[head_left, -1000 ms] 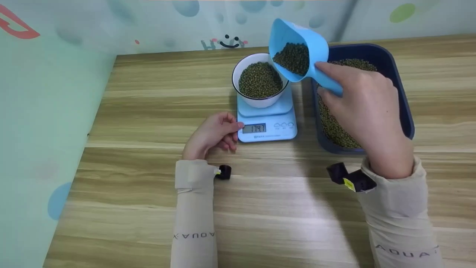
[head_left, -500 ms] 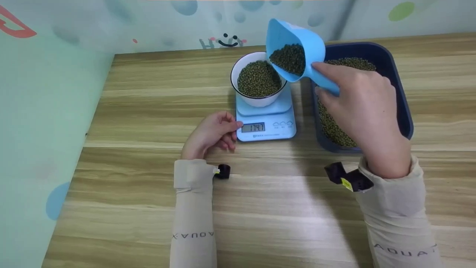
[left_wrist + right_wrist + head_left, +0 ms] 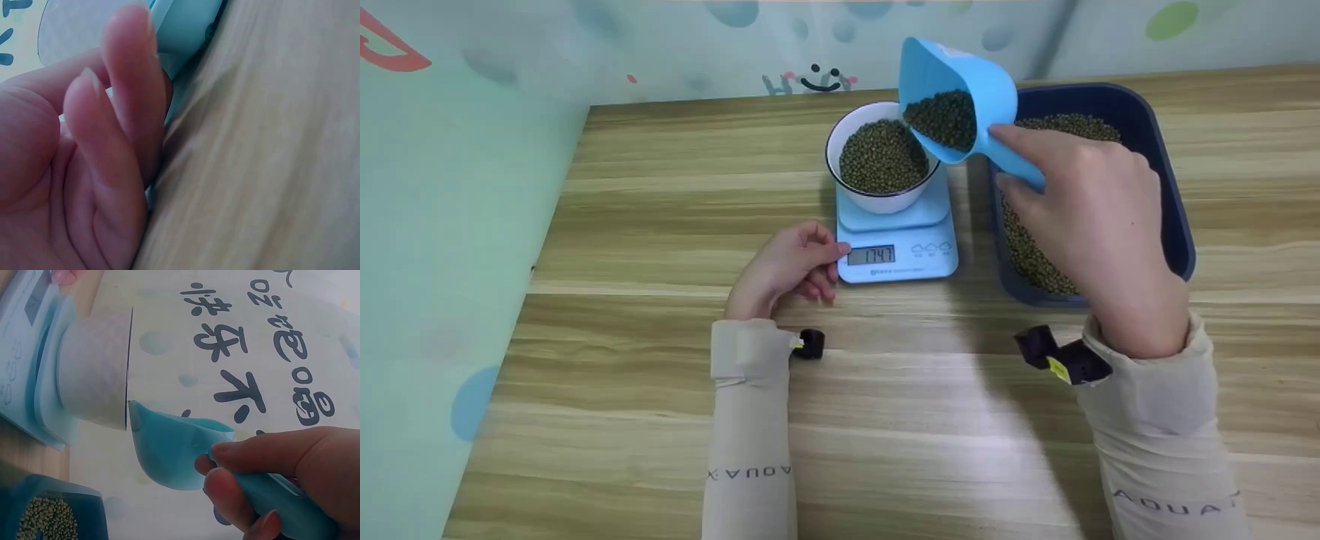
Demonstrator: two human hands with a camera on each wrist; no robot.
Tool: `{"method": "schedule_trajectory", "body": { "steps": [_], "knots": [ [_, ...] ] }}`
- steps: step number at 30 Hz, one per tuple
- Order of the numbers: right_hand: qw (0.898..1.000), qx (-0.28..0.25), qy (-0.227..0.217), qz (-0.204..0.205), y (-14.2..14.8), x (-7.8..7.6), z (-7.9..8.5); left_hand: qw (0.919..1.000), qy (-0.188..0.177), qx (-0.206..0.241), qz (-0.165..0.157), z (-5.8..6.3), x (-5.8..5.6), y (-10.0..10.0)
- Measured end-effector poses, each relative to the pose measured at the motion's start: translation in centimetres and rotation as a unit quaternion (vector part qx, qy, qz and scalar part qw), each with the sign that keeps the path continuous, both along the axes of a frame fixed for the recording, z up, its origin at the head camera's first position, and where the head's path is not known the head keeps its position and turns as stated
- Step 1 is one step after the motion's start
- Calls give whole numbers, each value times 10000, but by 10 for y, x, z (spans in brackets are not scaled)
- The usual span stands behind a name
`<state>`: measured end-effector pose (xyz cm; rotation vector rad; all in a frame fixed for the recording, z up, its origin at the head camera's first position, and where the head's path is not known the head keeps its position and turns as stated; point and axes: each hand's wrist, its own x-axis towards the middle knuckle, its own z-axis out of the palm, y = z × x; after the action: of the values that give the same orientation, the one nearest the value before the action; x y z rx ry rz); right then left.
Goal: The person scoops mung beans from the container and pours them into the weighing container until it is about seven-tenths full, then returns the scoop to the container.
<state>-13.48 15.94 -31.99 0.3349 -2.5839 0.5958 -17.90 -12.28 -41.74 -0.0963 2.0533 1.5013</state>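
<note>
Fingers of the right hand [image 3: 1099, 217] curl firmly round the handle of the scoop [image 3: 996, 94] — tilted, beans [image 3: 943, 121] inside, its lip at the right rim of the bowl [image 3: 877, 201]. Beans partly fill the bowl, which stands on the far part of the scale [image 3: 919, 271]; the display [image 3: 871, 254] reads 174.7. The left hand's [image 3: 787, 262] fingers bend slackly, thumb touching the scale's left edge. To the right, the tub [image 3: 1080, 100] of beans sits partly beneath the right hand.

The left sleeve [image 3: 750, 431] and right sleeve [image 3: 1155, 450] are beige with wide cuffs [image 3: 1162, 397] and dark capital lettering [image 3: 1176, 508]; each wrist bears a black camera mount [image 3: 1087, 364], yellow-marked.
</note>
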Motion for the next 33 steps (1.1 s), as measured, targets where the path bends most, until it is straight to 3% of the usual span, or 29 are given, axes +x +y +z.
{"method": "schedule_trajectory", "body": {
  "steps": [10,33],
  "knots": [
    [9999,10,-170,7,-3,0,1,10000,-58,-19,11,0,0,0],
    [10000,13,11,28,-6,0,-1,10000,-11,-18,-35,1,0,0]
  ]
}}
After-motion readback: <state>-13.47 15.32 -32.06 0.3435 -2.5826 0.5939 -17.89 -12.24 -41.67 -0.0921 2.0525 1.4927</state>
